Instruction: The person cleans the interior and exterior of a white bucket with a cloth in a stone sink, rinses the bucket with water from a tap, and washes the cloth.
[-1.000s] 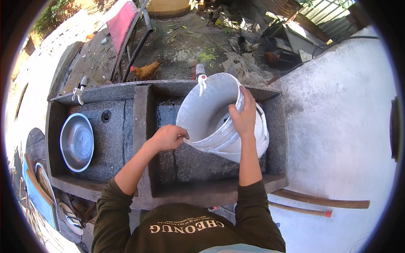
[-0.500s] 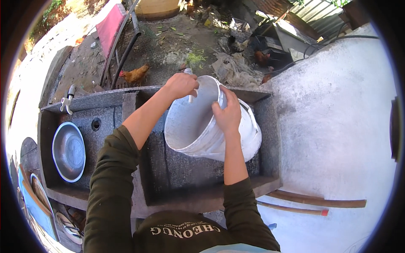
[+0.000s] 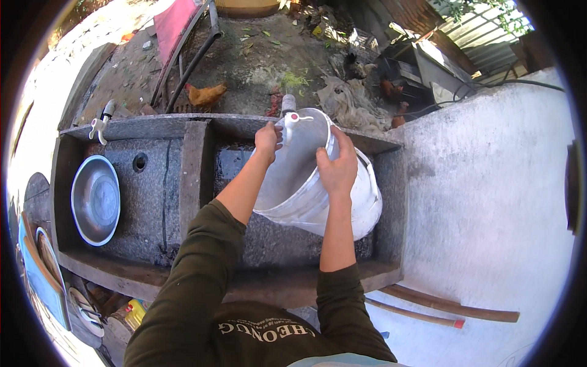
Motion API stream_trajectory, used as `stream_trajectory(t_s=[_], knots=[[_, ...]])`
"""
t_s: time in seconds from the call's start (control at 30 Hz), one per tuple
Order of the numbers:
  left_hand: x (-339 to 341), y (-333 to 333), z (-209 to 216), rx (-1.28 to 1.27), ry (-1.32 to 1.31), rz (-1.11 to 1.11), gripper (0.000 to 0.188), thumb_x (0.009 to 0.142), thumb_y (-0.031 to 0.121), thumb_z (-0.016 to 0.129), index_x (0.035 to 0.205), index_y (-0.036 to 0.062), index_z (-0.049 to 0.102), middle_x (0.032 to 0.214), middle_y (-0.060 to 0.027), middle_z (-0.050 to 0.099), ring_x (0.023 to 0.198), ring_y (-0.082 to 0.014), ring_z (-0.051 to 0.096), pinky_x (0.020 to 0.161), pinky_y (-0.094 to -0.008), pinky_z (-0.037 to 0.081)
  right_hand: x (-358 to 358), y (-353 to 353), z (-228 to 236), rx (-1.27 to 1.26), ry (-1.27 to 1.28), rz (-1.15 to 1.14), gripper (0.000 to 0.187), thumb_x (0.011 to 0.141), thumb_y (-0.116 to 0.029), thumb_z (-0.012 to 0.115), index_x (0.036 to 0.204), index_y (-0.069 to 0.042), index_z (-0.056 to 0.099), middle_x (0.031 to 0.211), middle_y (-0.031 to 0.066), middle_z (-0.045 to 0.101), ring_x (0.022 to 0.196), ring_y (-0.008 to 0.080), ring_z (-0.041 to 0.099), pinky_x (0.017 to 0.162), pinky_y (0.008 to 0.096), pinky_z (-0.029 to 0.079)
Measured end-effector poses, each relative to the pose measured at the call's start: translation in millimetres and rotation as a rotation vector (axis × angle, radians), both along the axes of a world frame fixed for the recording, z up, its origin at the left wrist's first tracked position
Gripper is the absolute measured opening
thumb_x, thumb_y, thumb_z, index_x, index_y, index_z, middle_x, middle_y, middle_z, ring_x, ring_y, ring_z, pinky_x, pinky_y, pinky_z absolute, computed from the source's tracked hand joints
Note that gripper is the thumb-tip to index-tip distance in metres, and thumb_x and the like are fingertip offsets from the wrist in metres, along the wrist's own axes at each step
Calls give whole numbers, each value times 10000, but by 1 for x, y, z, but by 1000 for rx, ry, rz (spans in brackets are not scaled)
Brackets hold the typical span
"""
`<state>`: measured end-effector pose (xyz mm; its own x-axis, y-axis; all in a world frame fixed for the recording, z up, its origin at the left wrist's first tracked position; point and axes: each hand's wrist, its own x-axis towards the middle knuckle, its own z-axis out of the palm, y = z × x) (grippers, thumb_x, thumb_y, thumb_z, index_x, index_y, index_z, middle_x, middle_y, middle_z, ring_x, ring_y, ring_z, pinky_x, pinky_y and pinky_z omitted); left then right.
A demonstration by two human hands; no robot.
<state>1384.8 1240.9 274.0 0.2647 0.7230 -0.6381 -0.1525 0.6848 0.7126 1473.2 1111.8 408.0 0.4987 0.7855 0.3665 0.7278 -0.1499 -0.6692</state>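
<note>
One scuffed white bucket (image 3: 290, 177), tilted. Right grip (image 3: 337, 168): spread, holding it. Left grip (image 3: 268, 142): half-curled beside tap (image 3: 290, 122), contact unclear. Pale-lettered shirt (image 3: 257, 318).

Bright daylight; ground (image 3: 46, 116) blown out at left; sink (image 3: 195, 162) shaded; straight edges bowed, corners black.

Bucket (image 3: 309, 197) right of basin (image 3: 96, 200)
</note>
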Motion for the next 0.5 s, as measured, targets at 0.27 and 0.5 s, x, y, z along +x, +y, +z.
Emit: stream_trajectory(t_s=[0.27, 0.5], knots=[[14, -9, -71, -272, -416, 238, 317, 889, 239, 432, 1050, -29, 490, 746, -145, 543, 570, -237, 528, 461, -348, 426, -13, -1, 3, -4, 38, 11, 468, 643, -141, 578, 1093, -22, 535, 1095, 135, 539, 1041, 293, 500, 901, 354, 385], [8, -11, -58, 71, -175, -313, 197, 754, 5, 546, 922, -74, 611, 751, -165, 613, 599, -216, 606, 499, -309, 474, 11, -15, 2, -19, 66, 32, 486, 651, -115, 576, 1123, -12, 524, 1135, 160, 530, 1073, 292, 495, 932, 351, 366]])
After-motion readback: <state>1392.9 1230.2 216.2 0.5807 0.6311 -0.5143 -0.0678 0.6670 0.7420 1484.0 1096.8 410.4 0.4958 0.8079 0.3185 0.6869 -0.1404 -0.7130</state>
